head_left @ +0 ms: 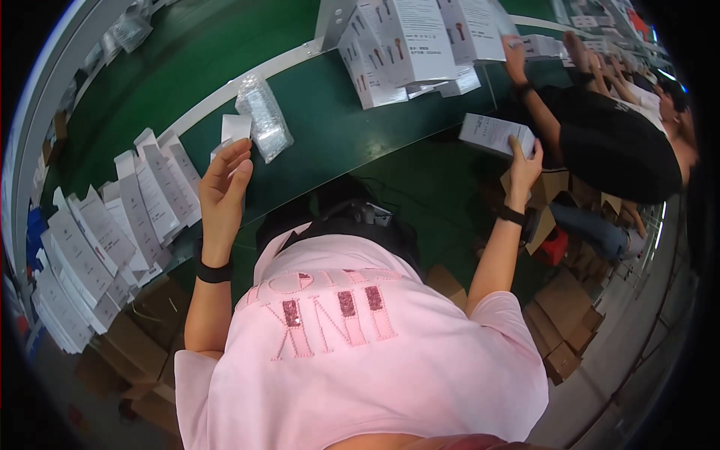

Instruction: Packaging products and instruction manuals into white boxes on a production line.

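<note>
My right hand [525, 169] grips the near end of a closed white printed carton [487, 135], thumb on its top face. The carton is held tilted off the table's front edge, over the gap between me and the co-worker. My left hand [225, 187] is at the table with its fingers loosely bent and the thumb apart. Those fingers lie in front of a small white carton [237, 127] and partly hide it. Just right of it rests a clear bubble-wrap bundle [262, 120] on the green tabletop [322, 127].
Several white cartons with raised flaps [112, 225] line the table's left side. Printed cartons [409, 45] are stacked at the far middle. A co-worker in black [622, 135] sits close on the right, hand near the stack. Brown cardboard boxes [566, 319] stand on the floor.
</note>
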A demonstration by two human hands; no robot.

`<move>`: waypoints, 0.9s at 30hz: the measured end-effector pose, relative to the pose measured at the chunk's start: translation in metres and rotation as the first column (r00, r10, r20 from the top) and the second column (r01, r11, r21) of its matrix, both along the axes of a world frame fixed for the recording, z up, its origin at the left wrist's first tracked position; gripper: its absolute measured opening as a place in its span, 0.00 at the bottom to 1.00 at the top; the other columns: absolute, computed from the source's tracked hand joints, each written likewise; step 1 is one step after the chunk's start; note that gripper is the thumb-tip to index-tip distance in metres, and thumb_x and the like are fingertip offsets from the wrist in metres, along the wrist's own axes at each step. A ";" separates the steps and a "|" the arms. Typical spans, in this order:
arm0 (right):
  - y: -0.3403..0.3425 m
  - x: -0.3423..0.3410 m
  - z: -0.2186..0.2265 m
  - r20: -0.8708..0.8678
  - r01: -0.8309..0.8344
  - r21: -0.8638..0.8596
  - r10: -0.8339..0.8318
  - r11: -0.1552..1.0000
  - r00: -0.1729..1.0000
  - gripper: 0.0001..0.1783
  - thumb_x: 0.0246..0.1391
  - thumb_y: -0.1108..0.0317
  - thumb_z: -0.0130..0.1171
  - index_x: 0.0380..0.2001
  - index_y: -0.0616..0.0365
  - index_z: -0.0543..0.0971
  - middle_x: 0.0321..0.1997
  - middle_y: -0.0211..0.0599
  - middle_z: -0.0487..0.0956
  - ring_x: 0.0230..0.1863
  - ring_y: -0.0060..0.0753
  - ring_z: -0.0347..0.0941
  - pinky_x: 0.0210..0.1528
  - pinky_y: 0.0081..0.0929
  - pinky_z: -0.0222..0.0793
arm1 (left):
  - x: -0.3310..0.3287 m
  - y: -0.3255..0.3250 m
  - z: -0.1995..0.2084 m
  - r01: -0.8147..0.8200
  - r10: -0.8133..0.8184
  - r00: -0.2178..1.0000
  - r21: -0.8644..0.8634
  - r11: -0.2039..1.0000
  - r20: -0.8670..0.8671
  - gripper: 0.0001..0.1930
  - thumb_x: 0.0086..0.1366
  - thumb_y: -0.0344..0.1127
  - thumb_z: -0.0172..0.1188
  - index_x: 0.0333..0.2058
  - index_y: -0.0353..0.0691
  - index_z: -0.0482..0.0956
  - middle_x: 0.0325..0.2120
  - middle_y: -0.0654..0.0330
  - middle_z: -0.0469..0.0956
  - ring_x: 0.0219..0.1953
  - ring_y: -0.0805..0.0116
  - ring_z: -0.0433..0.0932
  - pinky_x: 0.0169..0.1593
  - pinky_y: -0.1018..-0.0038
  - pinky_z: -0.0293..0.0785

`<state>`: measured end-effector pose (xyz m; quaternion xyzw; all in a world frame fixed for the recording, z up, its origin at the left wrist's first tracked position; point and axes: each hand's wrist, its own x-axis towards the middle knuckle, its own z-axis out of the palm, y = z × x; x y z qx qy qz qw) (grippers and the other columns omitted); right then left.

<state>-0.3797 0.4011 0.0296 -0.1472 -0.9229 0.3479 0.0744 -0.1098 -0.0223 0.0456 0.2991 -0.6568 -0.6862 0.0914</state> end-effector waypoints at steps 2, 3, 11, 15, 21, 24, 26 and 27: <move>-0.010 -0.022 -0.033 -0.227 -0.074 0.381 0.170 0.922 0.959 0.40 0.42 0.56 0.70 0.59 0.55 0.69 0.52 0.57 0.69 0.52 0.58 0.67 0.55 0.42 0.63 | 0.005 0.002 0.001 -0.043 0.045 0.998 -0.045 0.998 0.043 0.19 0.64 0.36 0.58 0.52 0.37 0.73 0.51 0.57 0.75 0.54 0.65 0.72 0.58 0.71 0.65; -0.011 -0.036 -0.050 -0.291 -0.128 0.381 0.250 0.916 0.923 0.40 0.42 0.56 0.70 0.59 0.56 0.69 0.54 0.58 0.69 0.53 0.58 0.67 0.56 0.43 0.62 | 0.007 0.002 0.003 -0.042 0.050 0.997 -0.123 0.992 0.063 0.19 0.64 0.37 0.58 0.52 0.38 0.74 0.50 0.57 0.75 0.54 0.66 0.72 0.57 0.71 0.65; 0.008 -0.159 -0.097 -0.326 -0.427 0.407 0.565 0.808 0.758 0.38 0.45 0.53 0.69 0.54 0.68 0.71 0.46 0.60 0.75 0.48 0.54 0.71 0.52 0.39 0.66 | -0.023 -0.023 -0.040 -0.016 0.149 0.972 -0.583 0.813 0.181 0.40 0.53 0.48 0.68 0.58 0.29 0.63 0.47 0.39 0.74 0.51 0.49 0.74 0.52 0.64 0.70; 0.000 -0.166 -0.086 -0.189 -0.445 0.459 0.574 0.769 0.797 0.38 0.48 0.51 0.66 0.51 0.76 0.71 0.49 0.66 0.74 0.52 0.54 0.73 0.54 0.36 0.66 | -0.063 -0.026 -0.082 0.124 0.071 0.956 -0.613 0.781 0.283 0.41 0.50 0.49 0.69 0.53 0.23 0.64 0.39 0.35 0.75 0.44 0.41 0.74 0.47 0.59 0.72; -0.034 -0.041 0.023 0.817 -0.825 -0.052 0.499 0.563 0.288 0.26 0.51 0.58 0.64 0.47 0.68 0.77 0.38 0.43 0.81 0.40 0.26 0.75 0.44 0.24 0.69 | -0.027 0.050 -0.069 0.184 -0.106 0.976 -0.466 0.866 0.189 0.33 0.52 0.48 0.67 0.50 0.28 0.70 0.40 0.40 0.73 0.46 0.42 0.72 0.52 0.58 0.69; -0.129 0.037 0.045 0.650 -0.686 -0.601 0.750 0.409 -0.122 0.23 0.50 0.67 0.64 0.49 0.67 0.76 0.37 0.33 0.80 0.39 0.23 0.74 0.46 0.22 0.69 | -0.006 0.054 -0.093 0.204 -0.060 0.931 -0.376 0.904 0.359 0.42 0.55 0.52 0.64 0.57 0.25 0.58 0.44 0.34 0.70 0.47 0.39 0.72 0.52 0.57 0.69; -0.202 0.063 0.022 0.439 -0.710 -0.646 0.897 0.279 -0.047 0.32 0.50 0.68 0.65 0.59 0.60 0.68 0.51 0.39 0.75 0.47 0.25 0.72 0.51 0.24 0.68 | 0.000 0.047 -0.113 0.176 0.007 0.884 -0.346 0.921 0.468 0.46 0.55 0.53 0.63 0.60 0.25 0.53 0.46 0.31 0.68 0.48 0.37 0.71 0.53 0.57 0.69; -0.245 0.070 0.007 0.376 -0.791 -0.554 0.926 0.260 0.041 0.34 0.50 0.67 0.65 0.61 0.55 0.66 0.54 0.41 0.73 0.49 0.29 0.72 0.52 0.27 0.68 | -0.004 0.040 -0.125 0.058 0.110 0.887 -0.345 0.937 0.448 0.49 0.55 0.55 0.63 0.61 0.24 0.48 0.47 0.29 0.65 0.49 0.36 0.70 0.53 0.56 0.69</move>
